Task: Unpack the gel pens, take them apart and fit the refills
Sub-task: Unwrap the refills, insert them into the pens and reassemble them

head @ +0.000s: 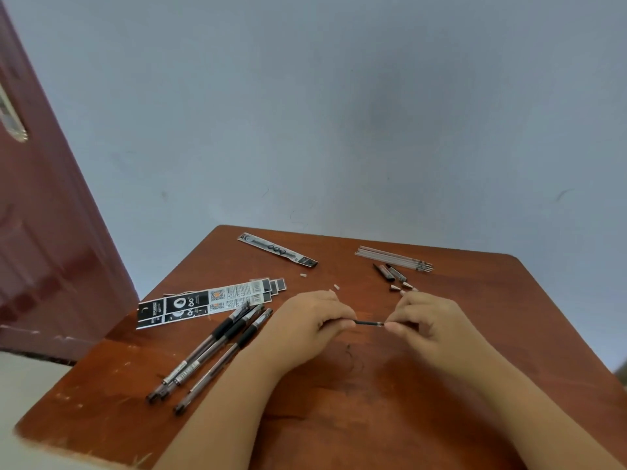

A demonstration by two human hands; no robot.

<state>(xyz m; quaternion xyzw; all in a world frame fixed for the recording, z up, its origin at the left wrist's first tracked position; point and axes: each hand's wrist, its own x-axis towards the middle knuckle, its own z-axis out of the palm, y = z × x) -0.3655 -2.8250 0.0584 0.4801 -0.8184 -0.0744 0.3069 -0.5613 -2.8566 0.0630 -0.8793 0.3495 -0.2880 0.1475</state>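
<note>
1. Three gel pens (pixel 210 354) with black grips lie side by side, near left.
2. Empty black-and-white wrappers (pixel 210 304) lie just beyond them.
3. One sealed packet (pixel 277 250) lies far centre.
4. Pale refills (pixel 393 258) lie bundled, far right.
5. Small pen parts (pixel 395 276) lie near them.

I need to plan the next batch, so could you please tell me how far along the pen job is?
Partly done. Empty wrappers lie flat beside three pens already out of them, and caps and tips sit loose near the bundle of refills. The left hand and right hand hold a thin dark refill between them. One sealed pack is left unopened.
</note>
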